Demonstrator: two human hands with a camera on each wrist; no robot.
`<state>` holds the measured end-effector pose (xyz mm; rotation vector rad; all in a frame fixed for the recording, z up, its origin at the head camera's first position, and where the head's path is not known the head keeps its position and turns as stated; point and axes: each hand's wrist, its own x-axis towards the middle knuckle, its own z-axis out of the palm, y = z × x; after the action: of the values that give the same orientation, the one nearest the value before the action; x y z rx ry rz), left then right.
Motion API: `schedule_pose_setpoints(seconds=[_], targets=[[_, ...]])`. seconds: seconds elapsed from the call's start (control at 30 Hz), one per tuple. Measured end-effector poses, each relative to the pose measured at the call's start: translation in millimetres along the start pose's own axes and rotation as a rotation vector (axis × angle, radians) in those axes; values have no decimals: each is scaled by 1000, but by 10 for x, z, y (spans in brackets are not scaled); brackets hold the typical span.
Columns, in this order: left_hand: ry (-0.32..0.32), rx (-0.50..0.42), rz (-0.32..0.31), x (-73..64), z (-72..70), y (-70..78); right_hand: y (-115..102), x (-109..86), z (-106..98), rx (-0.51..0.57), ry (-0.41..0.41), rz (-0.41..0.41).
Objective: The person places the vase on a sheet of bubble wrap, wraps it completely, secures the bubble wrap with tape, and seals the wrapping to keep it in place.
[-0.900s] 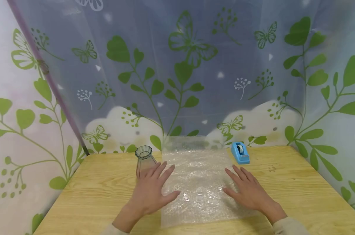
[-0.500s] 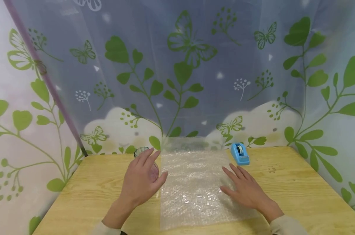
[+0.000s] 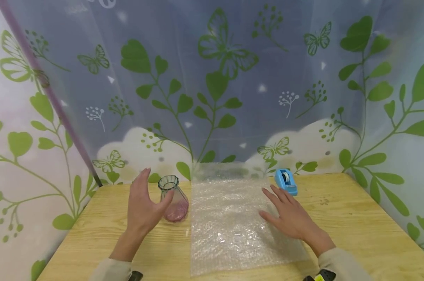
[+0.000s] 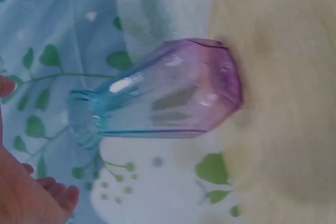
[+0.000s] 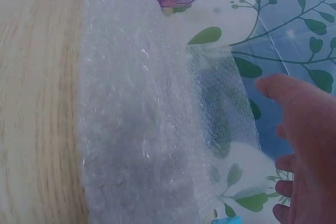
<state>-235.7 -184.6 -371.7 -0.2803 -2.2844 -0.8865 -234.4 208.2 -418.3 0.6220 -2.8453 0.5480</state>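
On the table [image 3: 355, 234], left to right: vase [image 3: 176, 206], bubble wrap sheet [image 3: 229, 222], and, toward the far edge, tape dispenser [image 3: 286, 182].

Vase [image 3: 176, 208]: teal at the neck, melting through clear into pinkish purple below
Bubble wrap [image 3: 233, 218]: colourless, see-through, a fine bubbly pattern with white glints
Tape dispenser [image 3: 290, 190]: bright light blue
Table [image 3: 348, 222]: pale yellow with streaky wood grain
Backdrop [image 3: 247, 117]: dusky blue over here, printed with green leaves, green butterflies, white clouds
Sleeves [image 3: 110, 269]: pale beige
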Motion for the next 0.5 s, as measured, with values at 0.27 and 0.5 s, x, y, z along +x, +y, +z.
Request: schedule_pose_setpoints(seconds=[0.27, 0.5], targets=[[-193, -65, -285, -137, 38, -169, -50, 55, 21, 20, 1, -7], [-256, -149, -420, -260, 147, -246, -102, 80, 70, 22, 4, -16]])
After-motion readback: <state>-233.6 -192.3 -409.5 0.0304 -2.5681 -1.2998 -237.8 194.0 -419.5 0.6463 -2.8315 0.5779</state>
